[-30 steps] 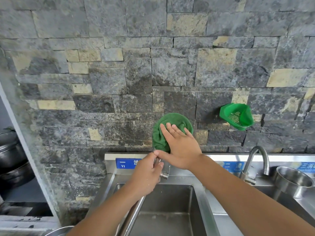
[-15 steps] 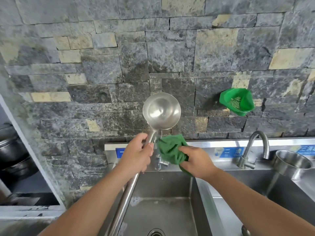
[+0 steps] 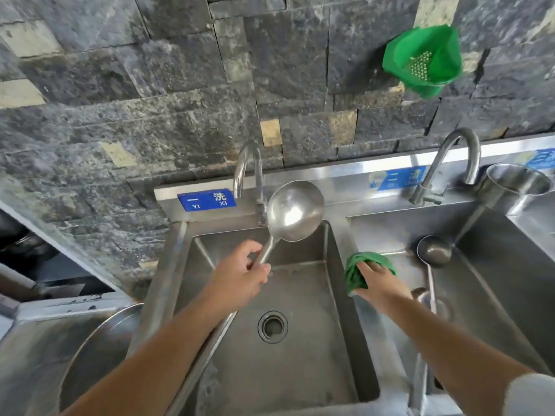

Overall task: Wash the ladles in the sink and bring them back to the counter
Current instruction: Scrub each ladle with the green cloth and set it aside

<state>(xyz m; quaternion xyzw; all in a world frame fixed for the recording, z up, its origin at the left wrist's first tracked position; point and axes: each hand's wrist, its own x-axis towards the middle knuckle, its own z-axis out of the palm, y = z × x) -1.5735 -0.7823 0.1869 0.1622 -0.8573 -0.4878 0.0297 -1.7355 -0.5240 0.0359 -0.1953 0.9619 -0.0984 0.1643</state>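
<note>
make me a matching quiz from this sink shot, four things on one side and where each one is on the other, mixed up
Things:
1. large ladle
2. green cloth
3. small ladle
4. green strainer

Places:
A. hanging on the stone wall
B. lying in the right-hand basin
C. held up by its handle in the left hand, over the left basin
D. bunched under the right hand, on the divider between the basins

Pairs: 1-C, 2-D, 3-B, 4-A
</note>
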